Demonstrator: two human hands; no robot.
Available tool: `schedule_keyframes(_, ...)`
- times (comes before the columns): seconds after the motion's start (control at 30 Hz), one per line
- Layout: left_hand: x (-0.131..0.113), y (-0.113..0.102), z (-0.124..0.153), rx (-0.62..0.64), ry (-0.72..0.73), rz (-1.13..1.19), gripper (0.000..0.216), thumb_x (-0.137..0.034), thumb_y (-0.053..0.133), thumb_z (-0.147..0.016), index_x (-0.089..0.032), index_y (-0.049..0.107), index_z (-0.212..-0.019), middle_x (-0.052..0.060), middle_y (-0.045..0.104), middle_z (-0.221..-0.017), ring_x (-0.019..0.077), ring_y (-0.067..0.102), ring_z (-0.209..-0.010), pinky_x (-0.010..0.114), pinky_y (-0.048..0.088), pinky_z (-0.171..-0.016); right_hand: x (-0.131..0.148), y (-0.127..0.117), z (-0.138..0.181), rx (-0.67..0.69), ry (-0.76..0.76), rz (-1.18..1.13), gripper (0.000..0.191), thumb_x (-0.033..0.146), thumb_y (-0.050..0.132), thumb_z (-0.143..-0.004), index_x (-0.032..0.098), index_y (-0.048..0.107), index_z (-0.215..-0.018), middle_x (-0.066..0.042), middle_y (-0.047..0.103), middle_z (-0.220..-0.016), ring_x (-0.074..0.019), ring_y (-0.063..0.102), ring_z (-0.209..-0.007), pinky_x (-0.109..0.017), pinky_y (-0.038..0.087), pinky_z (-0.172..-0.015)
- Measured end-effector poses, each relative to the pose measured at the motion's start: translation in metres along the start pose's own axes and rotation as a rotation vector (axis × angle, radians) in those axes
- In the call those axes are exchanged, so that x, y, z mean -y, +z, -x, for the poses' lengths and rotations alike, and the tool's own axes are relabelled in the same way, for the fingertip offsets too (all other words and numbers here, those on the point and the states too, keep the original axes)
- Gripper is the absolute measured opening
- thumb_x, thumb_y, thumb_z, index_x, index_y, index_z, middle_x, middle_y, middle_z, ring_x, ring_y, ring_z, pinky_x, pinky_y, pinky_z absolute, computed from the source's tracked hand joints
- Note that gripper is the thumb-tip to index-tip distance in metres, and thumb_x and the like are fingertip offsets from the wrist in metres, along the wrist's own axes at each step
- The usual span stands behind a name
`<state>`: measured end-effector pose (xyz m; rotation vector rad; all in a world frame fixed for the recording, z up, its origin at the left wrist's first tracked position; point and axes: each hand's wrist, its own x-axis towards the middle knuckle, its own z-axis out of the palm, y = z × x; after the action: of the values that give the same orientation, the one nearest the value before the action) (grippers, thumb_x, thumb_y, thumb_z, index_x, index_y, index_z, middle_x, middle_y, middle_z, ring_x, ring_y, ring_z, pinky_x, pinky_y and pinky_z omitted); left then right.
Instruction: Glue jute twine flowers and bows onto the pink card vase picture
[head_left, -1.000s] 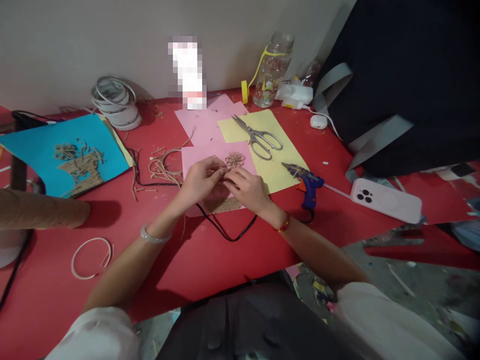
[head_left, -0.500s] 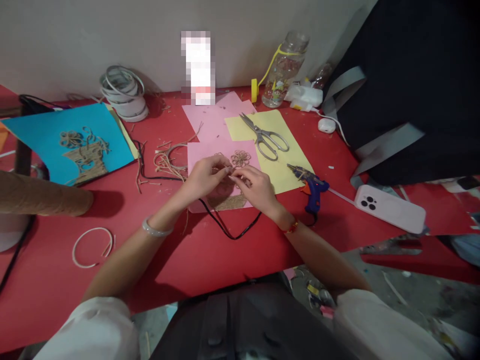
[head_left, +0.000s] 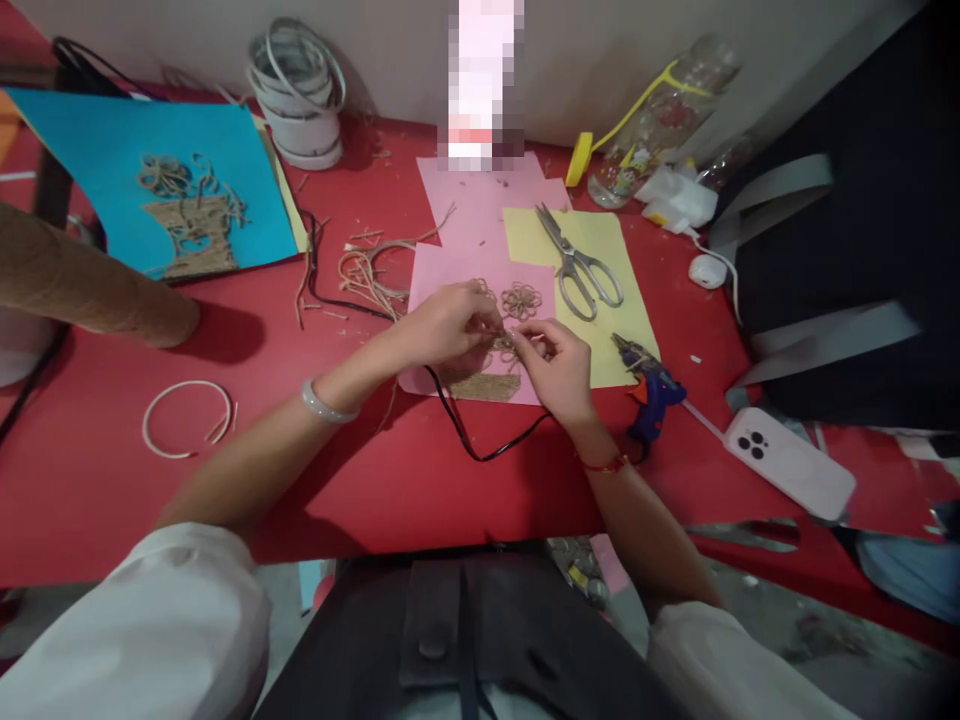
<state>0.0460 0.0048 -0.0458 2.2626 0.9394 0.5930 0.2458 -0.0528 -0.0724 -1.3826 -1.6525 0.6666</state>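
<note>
Jute twine curl pinched at the fingertips of both hands, above pink card. Left hand and right hand both grasping, close together. Twine flower lies on the card, just far of them. Steel scissors on yellow card to the right; hot glue gun near right.
</note>
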Motion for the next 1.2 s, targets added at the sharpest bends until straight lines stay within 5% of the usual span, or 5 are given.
schedule_keyframes(0.47,0.003,0.020,-0.003,-0.096,0.099,-0.035,0.012,-0.025,0.070,-0.091,-0.015,0.076,-0.089,0.007,0.064,-0.085,0.0191,0.059,-0.082,0.032,0.045,-0.080,0.001,-0.005,-0.002,0.015,0.131,-0.077,0.022,0.041,0.072,-0.087,0.019,0.074,-0.087,-0.001,0.066,-0.074,-0.0102,0.044,-0.052,-0.026,0.037,-0.051)
schedule_keyframes(0.73,0.011,0.017,-0.005,-0.098,0.071,0.001,0.014,-0.011,0.064,-0.089,-0.016,0.077,-0.093,0.008,0.067,-0.093,0.0183,0.062,-0.085,0.031,0.049,-0.079,-0.008,-0.029,-0.009,0.060,0.184,0.093,0.020,0.036,0.073,-0.084,0.019,0.069,-0.077,0.000,0.064,-0.067,-0.0131,0.049,-0.058,-0.027,0.038,-0.057)
schedule_keyframes(1.2,0.010,0.014,-0.004,-0.085,0.048,-0.009,0.015,-0.013,0.063,-0.089,-0.016,0.078,-0.094,0.008,0.068,-0.094,0.0184,0.064,-0.085,0.031,0.051,-0.079,-0.010,-0.024,-0.009,0.148,0.181,0.136,0.018,0.032,0.077,-0.080,0.019,0.065,-0.073,0.001,0.063,-0.067,-0.0139,0.050,-0.062,-0.029,0.038,-0.061)
